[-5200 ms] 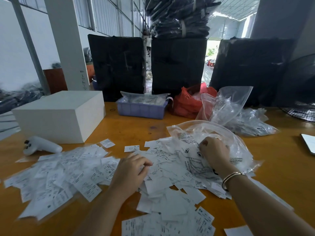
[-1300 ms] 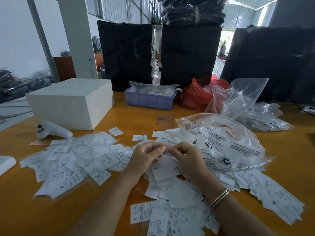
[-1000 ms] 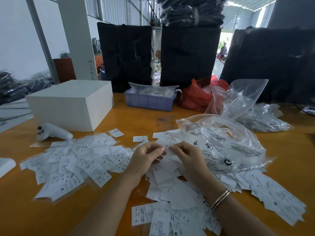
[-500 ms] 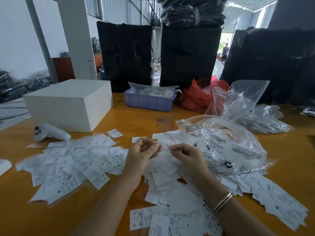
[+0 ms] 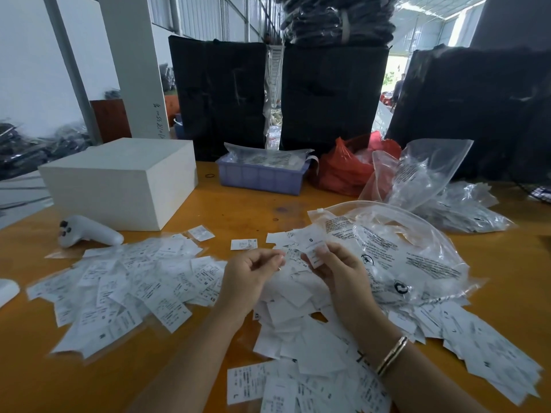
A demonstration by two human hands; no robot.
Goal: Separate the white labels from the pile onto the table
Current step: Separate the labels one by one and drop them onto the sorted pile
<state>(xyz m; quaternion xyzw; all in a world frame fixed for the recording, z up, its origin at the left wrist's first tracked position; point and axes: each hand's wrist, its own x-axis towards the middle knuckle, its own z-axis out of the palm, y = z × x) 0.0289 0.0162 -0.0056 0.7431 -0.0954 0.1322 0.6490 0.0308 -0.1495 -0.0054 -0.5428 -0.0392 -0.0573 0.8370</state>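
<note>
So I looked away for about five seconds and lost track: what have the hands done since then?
The right hand left the clear bag and now pinches a white label marked S above the middle pile. The left hand lifted off that pile and came beside it, fingers curled; whether it holds anything is unclear. The left pile, white box and controller stayed put.

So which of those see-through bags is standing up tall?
The empty clear bag at the back right, beside the red bag. It stands puffed upright; the printed bag near the right hand lies low.
</note>
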